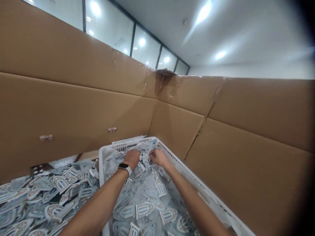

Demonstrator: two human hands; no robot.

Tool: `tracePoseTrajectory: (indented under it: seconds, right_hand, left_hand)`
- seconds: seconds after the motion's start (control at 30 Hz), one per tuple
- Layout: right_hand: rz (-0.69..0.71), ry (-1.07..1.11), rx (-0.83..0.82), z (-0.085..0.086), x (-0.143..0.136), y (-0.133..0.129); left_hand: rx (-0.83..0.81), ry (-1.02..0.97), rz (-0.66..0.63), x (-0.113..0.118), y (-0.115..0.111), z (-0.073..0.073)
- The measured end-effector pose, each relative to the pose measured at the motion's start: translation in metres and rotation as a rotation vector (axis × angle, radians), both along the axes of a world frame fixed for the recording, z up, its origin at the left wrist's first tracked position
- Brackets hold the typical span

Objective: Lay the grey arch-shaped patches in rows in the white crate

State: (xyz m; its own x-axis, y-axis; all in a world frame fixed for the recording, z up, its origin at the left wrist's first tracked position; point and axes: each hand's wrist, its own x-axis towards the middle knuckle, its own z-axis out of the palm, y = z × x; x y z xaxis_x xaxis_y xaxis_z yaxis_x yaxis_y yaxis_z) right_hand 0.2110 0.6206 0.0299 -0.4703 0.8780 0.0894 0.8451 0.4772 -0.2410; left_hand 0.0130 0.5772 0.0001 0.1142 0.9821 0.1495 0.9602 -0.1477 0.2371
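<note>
My left hand (pixel 133 157), with a smartwatch (pixel 125 167) on its wrist, reaches to the far end of a white plastic basket (pixel 100 164). Its fingers are curled down among the pieces, and what they hold, if anything, is hidden. Close by on the right, my right hand (pixel 158 156) has its fingers drawn together in a pinch. Between the two hands lies a small arch-window-shaped piece (pixel 146 160), grey-white with a patterned top. More such pieces, for instance an arched piece (pixel 160 187), lie scattered over cloudy plastic film (pixel 141 183) inside the basket.
A big heap of similar arched pieces (pixel 61 183) lies left of the basket. Tall cardboard walls (pixel 73 111) meet in a corner behind it, with clear tape on their top edge. Two small printed pieces (pixel 112 129) are stuck to the left wall.
</note>
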Motion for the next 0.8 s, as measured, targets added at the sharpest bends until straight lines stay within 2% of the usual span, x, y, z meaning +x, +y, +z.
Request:
tracePoseTrajectory:
  seconds: [0.2, 0.43, 0.53, 0.63, 0.73, 0.8]
  right_hand:
    - [-0.052, 0.059, -0.039, -0.008, -0.008, 0.008]
    - [-0.099, 0.197, 0.011, 0.020, -0.002, 0.021]
    - [-0.161, 0.229, 0.062, 0.024, 0.003, 0.034]
    - [-0.169, 0.207, 0.053, 0.014, -0.002, 0.043]
    - [-0.091, 0.137, -0.016, -0.001, -0.013, 0.048]
    - [-0.052, 0.086, -0.049, -0.009, -0.019, 0.049]
  left_hand:
    - [-0.019, -0.045, -0.070, -0.006, 0.008, -0.006]
    - [0.026, -0.180, -0.067, -0.018, 0.019, -0.009]
    - [0.084, -0.261, -0.084, -0.026, 0.021, -0.005]
    - [0.166, -0.327, -0.115, -0.029, 0.020, 0.006]
    - [0.255, -0.382, -0.113, -0.026, 0.020, 0.016]
    - [0.284, -0.402, -0.096, -0.020, 0.022, 0.017]
